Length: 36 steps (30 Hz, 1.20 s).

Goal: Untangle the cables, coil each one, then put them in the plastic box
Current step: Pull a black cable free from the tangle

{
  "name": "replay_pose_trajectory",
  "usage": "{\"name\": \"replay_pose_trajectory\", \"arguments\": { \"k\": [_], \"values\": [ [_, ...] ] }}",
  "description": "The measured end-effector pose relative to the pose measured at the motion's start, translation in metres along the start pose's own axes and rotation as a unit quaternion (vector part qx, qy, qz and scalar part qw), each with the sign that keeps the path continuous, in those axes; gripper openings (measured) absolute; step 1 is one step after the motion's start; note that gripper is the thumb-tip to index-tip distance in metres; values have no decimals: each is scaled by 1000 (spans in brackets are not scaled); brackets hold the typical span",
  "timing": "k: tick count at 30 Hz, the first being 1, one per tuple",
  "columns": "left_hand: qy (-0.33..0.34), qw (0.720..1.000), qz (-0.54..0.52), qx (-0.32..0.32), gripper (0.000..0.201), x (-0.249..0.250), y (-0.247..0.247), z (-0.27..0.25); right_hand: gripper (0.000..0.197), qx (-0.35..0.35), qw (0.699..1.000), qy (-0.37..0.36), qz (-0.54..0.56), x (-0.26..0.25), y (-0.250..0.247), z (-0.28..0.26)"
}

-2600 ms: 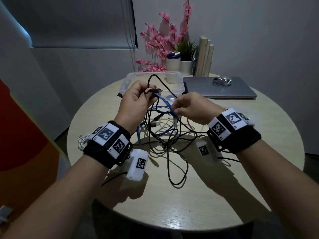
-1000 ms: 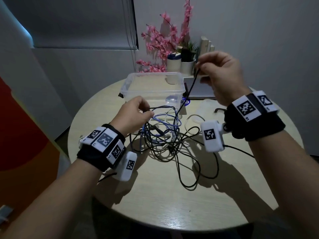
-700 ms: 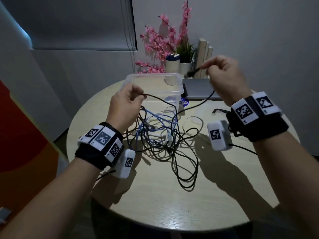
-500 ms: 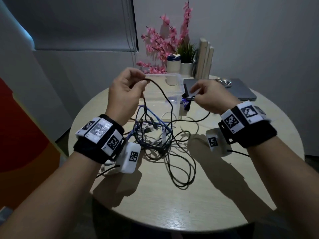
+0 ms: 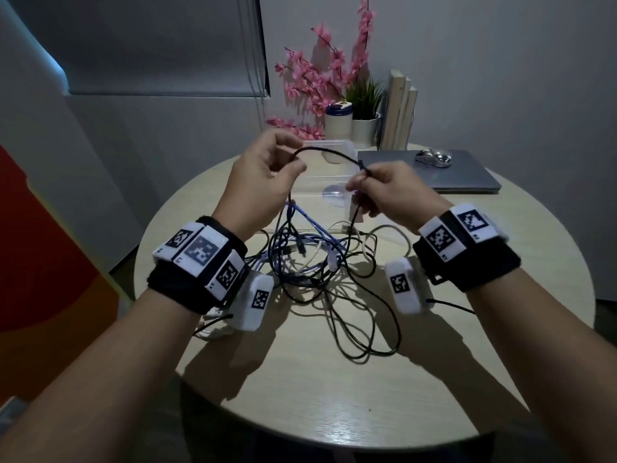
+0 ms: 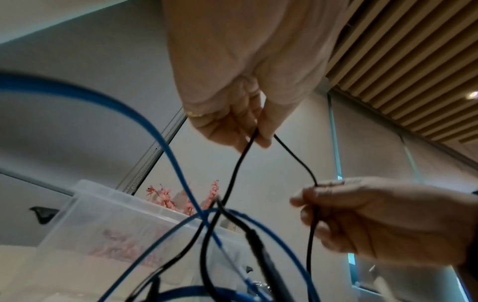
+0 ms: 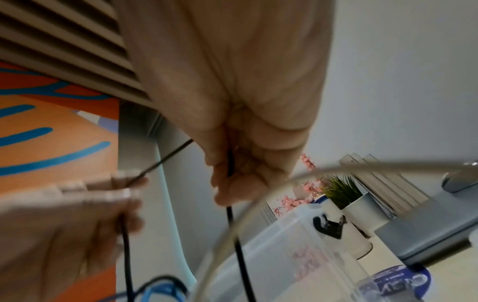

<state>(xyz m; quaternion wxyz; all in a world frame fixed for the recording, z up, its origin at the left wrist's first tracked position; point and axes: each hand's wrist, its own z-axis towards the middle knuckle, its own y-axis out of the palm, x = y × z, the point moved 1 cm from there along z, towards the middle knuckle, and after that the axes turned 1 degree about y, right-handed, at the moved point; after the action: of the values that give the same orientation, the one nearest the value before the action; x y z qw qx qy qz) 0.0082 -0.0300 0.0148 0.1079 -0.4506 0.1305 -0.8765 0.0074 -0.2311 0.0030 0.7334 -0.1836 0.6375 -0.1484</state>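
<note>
One round table [image 5: 434, 379] at frame centre, one clear plastic box [image 5: 337, 148] behind two raised hands, left hand [image 5: 263, 182] and right hand [image 5: 390, 192] each pinching one black cable [image 5: 329, 152] arching left-right between them, ends trailing down into the tangle [image 5: 320, 262].

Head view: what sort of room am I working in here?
Probably an office or study corner: a closed laptop on a round wooden table, upright books against the wall, and a roller blind over the window.
</note>
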Motion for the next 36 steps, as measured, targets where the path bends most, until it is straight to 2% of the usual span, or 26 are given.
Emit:
{"name": "replay_pose_trajectory", "arguments": {
  "k": [2,4,9,11,15,17,19,22,25,28,30,31,32,34,36],
  "values": [
    [-65,997,36,-32,23,-11,2,-3,24,24,995,-10,97,-6,-6,1],
    [-99,991,63,-63,20,-19,9,-11,24,38,986,-35,158,-14,-9,1],
    [-119,970,171,-125,22,-29,19,-27,24,80,956,-119,255,-29,-17,1],
    [-122,965,200,-121,15,-28,18,-26,16,98,945,-157,271,-30,-23,0],
    [-92,981,167,-38,10,-25,8,-22,20,139,948,-185,218,-27,-28,-3],
    [-84,987,136,1,10,-25,6,-17,25,144,967,-167,126,-27,-26,-4],
    [-94,993,63,32,19,-26,6,-12,30,106,988,-113,-1,-25,-22,-6],
    [-101,994,-7,43,26,-20,8,-11,34,44,989,-42,-132,-16,-18,-6],
    [-92,995,26,11,14,-16,7,-12,45,15,982,10,-190,-9,-19,-6],
    [-98,994,56,12,4,-18,7,-12,45,80,985,-37,-146,-9,-19,-7],
    [-110,993,37,22,6,-19,9,-10,33,140,982,-106,-66,-16,-14,-13],
    [-120,992,20,29,7,-19,9,-8,24,147,980,-138,-6,-20,-11,-16],
    [-132,991,2,36,8,-19,9,-6,20,135,977,-161,48,-24,-7,-20],
    [-154,986,-45,46,12,-19,8,-3,22,86,978,-175,76,-26,1,-22],
    [-167,980,-95,50,13,-17,8,-4,13,27,991,-133,-1,-22,9,-19]
  ]
}}
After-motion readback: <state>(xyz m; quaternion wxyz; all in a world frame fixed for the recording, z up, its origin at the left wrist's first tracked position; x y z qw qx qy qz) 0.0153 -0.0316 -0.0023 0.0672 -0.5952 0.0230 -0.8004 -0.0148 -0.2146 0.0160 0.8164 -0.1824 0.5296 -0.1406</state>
